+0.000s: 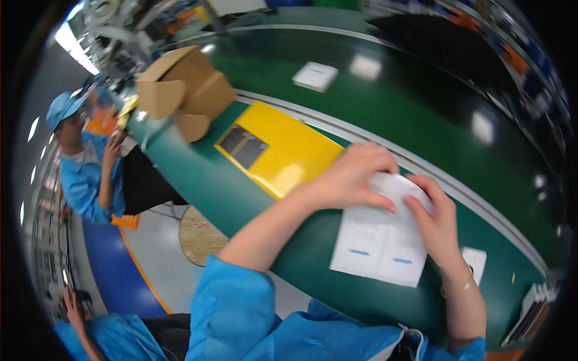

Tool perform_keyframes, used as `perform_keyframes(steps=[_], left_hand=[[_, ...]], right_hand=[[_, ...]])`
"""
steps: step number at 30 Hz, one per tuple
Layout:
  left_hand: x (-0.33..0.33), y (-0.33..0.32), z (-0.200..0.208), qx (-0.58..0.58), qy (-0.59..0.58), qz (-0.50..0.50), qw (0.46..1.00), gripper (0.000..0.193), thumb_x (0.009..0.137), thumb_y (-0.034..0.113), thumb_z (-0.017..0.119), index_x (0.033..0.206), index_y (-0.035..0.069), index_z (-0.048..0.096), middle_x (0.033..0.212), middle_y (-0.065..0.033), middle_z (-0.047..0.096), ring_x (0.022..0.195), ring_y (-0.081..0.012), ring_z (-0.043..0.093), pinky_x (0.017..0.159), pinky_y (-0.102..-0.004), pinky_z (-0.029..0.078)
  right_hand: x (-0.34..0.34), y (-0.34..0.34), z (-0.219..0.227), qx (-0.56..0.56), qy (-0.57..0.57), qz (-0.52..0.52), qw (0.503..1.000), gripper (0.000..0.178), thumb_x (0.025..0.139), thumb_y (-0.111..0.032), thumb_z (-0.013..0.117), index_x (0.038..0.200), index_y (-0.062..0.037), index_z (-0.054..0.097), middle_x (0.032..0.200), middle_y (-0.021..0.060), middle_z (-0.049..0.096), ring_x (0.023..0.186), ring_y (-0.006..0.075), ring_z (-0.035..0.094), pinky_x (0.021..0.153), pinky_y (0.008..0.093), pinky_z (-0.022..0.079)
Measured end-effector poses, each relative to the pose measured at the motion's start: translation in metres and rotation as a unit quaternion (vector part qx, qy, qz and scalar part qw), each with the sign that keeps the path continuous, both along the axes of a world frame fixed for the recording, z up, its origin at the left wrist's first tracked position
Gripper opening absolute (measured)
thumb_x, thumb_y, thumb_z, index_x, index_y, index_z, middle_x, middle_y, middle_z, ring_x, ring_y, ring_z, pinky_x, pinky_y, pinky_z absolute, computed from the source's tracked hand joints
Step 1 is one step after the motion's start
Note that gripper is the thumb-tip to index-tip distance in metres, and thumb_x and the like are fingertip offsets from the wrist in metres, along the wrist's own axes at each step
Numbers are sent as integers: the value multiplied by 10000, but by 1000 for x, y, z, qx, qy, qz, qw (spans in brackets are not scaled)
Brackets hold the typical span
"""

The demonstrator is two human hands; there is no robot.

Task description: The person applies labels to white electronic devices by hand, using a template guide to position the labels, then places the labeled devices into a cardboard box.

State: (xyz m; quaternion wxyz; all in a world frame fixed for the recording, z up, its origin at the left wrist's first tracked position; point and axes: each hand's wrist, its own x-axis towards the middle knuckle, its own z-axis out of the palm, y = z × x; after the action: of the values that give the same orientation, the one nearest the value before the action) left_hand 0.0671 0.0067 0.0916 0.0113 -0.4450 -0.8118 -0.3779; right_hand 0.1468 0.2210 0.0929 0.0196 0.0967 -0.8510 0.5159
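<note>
A white printed piece (378, 240) lies on the green bench in front of me, with a line down its middle and a small blue print on each half. I cannot tell whether it is a folded sheet or two flat boxes side by side. At its far end my left hand (359, 173) curls around the upper left corner, thumb lying across the white surface. My right hand (435, 218) grips the upper right side with bent fingers. Both hands are slightly blurred, and the far edge between them is partly hidden by the fingers.
A yellow folder-like panel (295, 150) with a dark window lies left of my hands, before an open cardboard box (186, 90). Across the metal rail, a white box (316, 76) sits on the green belt. A white card (474, 263) lies by my right wrist. Co-workers (90, 162) are at left.
</note>
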Motion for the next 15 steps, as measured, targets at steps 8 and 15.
perform_keyframes(steps=[8, 15], left_hand=[[4, 13, -5, 213, -516, -2, 830, 350, 896, 132, 674, 1193, -42, 609, 1086, -100, 689, 994, -139, 642, 913, -275, 482], [14, 25, 3, 314, -462, -48, 828, 350, 931, 128, 628, 1242, -20, 570, 1128, -104, 673, 1026, -157, 636, 926, -303, 487]], right_hand=[[5, 17, 2, 5, 192, -172, 966, 339, 858, -44, 627, 1188, -19, 555, 1212, 143, 562, 1158, 247, 514, 1010, 354, 371], [15, 0, 14, -15, 13, -160, 987, 567, 766, -121, 751, 1263, -7, 504, 1178, 109, 580, 1069, 209, 529, 971, 334, 388]])
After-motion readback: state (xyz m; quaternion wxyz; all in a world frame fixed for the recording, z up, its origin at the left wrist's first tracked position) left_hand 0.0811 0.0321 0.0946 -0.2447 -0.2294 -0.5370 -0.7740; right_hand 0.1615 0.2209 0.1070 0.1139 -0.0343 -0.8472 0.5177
